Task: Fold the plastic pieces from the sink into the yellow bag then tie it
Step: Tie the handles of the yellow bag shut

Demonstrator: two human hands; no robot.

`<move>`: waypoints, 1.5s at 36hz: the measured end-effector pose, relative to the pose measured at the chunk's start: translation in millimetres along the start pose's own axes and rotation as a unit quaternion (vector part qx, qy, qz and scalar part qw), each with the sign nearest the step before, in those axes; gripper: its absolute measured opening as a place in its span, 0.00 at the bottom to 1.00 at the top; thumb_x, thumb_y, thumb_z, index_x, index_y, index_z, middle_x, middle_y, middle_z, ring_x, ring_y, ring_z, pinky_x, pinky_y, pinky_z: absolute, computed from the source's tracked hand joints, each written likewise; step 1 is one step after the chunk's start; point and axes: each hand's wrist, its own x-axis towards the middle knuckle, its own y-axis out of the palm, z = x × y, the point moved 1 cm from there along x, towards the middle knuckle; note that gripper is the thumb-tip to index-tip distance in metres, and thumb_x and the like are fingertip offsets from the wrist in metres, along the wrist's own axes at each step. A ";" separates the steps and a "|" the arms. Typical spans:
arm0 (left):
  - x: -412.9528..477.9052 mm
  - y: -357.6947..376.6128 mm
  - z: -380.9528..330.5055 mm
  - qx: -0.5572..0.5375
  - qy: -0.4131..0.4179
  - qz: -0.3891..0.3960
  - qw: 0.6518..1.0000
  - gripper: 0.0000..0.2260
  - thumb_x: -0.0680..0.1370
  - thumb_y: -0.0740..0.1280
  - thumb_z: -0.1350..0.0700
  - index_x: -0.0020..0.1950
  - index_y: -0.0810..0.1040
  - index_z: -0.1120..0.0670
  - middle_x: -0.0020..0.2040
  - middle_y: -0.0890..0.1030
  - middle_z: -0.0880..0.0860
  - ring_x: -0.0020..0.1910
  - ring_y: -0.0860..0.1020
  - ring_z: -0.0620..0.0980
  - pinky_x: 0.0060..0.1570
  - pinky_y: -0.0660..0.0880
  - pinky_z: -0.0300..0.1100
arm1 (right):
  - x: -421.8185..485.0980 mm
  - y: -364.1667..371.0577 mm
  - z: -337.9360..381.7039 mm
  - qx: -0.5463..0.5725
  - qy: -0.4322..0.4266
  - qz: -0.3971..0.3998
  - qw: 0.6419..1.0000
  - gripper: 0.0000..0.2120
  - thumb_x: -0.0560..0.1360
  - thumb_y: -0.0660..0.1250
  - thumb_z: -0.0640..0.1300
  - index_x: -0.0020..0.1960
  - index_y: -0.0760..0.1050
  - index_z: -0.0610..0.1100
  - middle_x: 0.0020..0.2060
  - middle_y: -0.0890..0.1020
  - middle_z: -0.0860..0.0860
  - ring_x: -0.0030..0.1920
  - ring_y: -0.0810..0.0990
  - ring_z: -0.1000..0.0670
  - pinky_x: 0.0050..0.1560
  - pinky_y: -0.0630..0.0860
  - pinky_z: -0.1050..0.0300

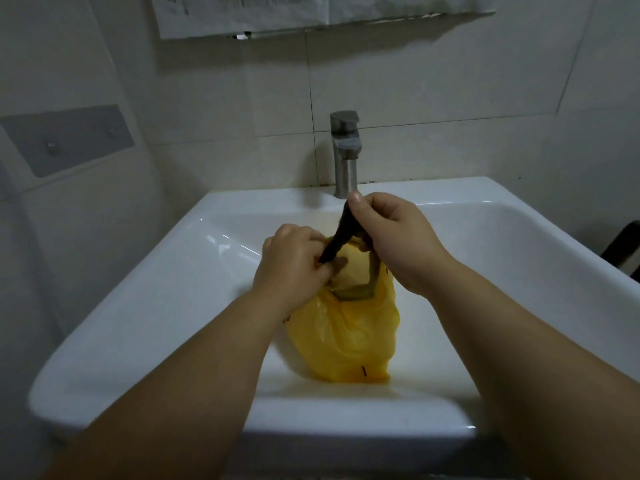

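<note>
While we work over the sink (138,306), the yellow bag (346,337) sits in the basin, roughly centre, bottom towards us and mouth towards the faucet (344,150).

Left hand (294,268): fingers curled tight at the bag's mouth, gripping the lower end of a dark twisted strip (341,233).

Right hand (398,237): thumb and fingers pinch the strip's upper end, held up just in front of the faucet base. The remaining fingers are curled in.

The strip runs taut and diagonal between our two hands, above the bag's opening (we cannot tell whether it is a loose plastic piece or joined to the bag).

A dark olive piece (360,289) shows through the yellow film near the top of the bag, below both hands.

The bag body is crumpled and resting on the basin floor, with a small dark mark near its bottom edge.

Surroundings: tiled wall, papers (242,12) hung above the faucet, grey plate (69,140) on the left wall, dark object (623,247) at the right edge (too cropped to identify).
</note>
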 end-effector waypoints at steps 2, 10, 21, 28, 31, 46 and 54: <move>-1.6 -6.1 -11.4 -0.146 -0.011 -0.054 0.988 0.12 0.80 0.62 0.52 0.52 0.82 0.56 0.47 0.80 0.50 0.49 0.76 0.49 0.44 0.71 0.40 | 0.8 1.2 2.4 0.071 0.022 0.025 0.997 0.16 0.79 0.62 0.51 0.49 0.77 0.38 0.36 0.77 0.49 0.37 0.76 0.53 0.39 0.75 0.61; -7.0 -10.7 -36.2 -0.340 -0.083 -0.023 0.936 0.06 0.83 0.56 0.50 0.54 0.71 0.43 0.41 0.76 0.42 0.41 0.76 0.39 0.39 0.72 0.30 | 3.3 -3.2 6.2 0.126 0.009 0.053 0.991 0.14 0.75 0.59 0.27 0.50 0.78 0.42 0.45 0.82 0.45 0.49 0.82 0.47 0.51 0.80 0.57; -6.5 -10.5 -37.3 -0.344 -0.098 0.045 0.933 0.05 0.72 0.73 0.47 0.42 0.77 0.41 0.33 0.80 0.35 0.37 0.78 0.35 0.35 0.71 0.27 | 5.1 -21.9 11.0 0.075 0.000 0.123 0.990 0.18 0.76 0.59 0.26 0.48 0.77 0.47 0.50 0.81 0.49 0.56 0.80 0.46 0.57 0.78 0.52; -4.0 -11.3 -38.6 -0.392 -0.100 0.008 0.914 0.09 0.72 0.74 0.52 0.48 0.78 0.41 0.39 0.82 0.39 0.40 0.79 0.35 0.37 0.73 0.25 | 4.0 -21.3 12.4 0.076 -0.008 0.177 0.981 0.19 0.76 0.59 0.25 0.50 0.77 0.47 0.53 0.81 0.49 0.56 0.80 0.48 0.56 0.79 0.54; -2.3 -10.6 -39.6 -0.396 -0.103 0.020 0.912 0.11 0.73 0.74 0.54 0.53 0.79 0.45 0.42 0.82 0.42 0.45 0.80 0.42 0.41 0.74 0.31 | 3.9 -20.3 11.6 0.057 -0.014 0.173 0.983 0.20 0.74 0.61 0.25 0.49 0.76 0.50 0.52 0.81 0.49 0.57 0.80 0.48 0.57 0.79 0.51; -1.3 -9.4 -31.6 -0.362 -0.140 0.061 0.920 0.13 0.77 0.67 0.63 0.35 0.75 0.51 0.23 0.73 0.43 0.23 0.73 0.38 0.24 0.68 0.28 | 6.5 -19.1 3.0 -0.179 0.024 0.107 0.978 0.11 0.76 0.67 0.42 0.58 0.79 0.47 0.43 0.78 0.59 0.43 0.76 0.59 0.41 0.71 0.68; -0.8 -12.9 -31.6 -0.354 -0.139 0.052 0.924 0.16 0.78 0.65 0.63 0.31 0.71 0.52 0.19 0.70 0.42 0.20 0.69 0.37 0.24 0.63 0.26 | 4.4 -12.7 7.2 -0.104 -0.042 0.073 0.991 0.08 0.78 0.65 0.41 0.42 0.77 0.51 0.39 0.81 0.52 0.42 0.79 0.52 0.44 0.77 0.61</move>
